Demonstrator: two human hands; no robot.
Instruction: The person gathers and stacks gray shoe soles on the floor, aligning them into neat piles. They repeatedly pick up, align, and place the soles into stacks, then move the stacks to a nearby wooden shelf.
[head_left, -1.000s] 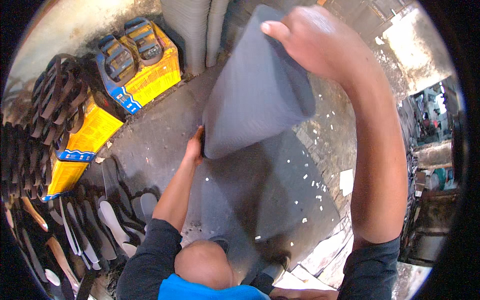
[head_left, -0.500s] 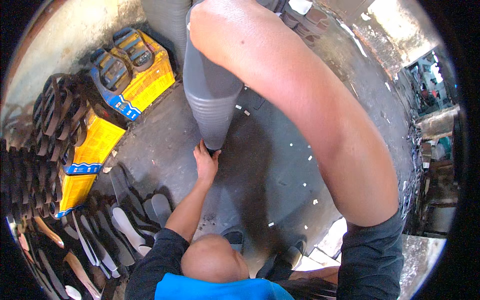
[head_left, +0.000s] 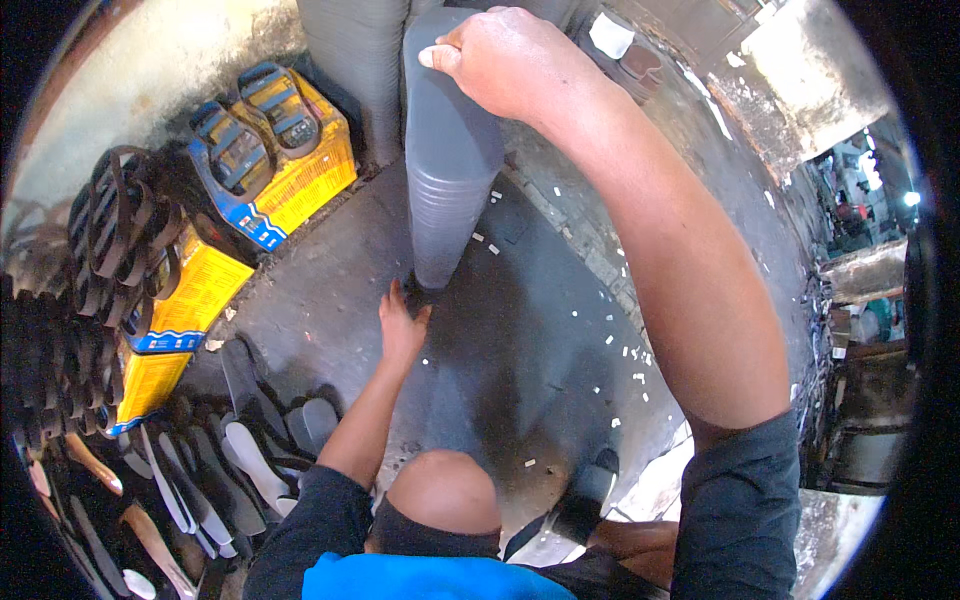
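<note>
The left hand (head_left: 403, 335) has loosened, grip apart, below the grey sole stack (head_left: 452, 205), leaving the right hand (head_left: 515, 62), closure untellable, steadying its top.

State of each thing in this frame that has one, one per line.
Grey sole stack: layered in a tall column; floor contact unclear.
Right hand: closed over the stack's top edge, fingers partly hidden.
Left hand: fingers spread beside the stack's lower end; contact unclear.
Sandals: side by side on a yellow-and-blue box.
Loose soles: overlapping, lower left.
White scraps: scattered on the floor.
</note>
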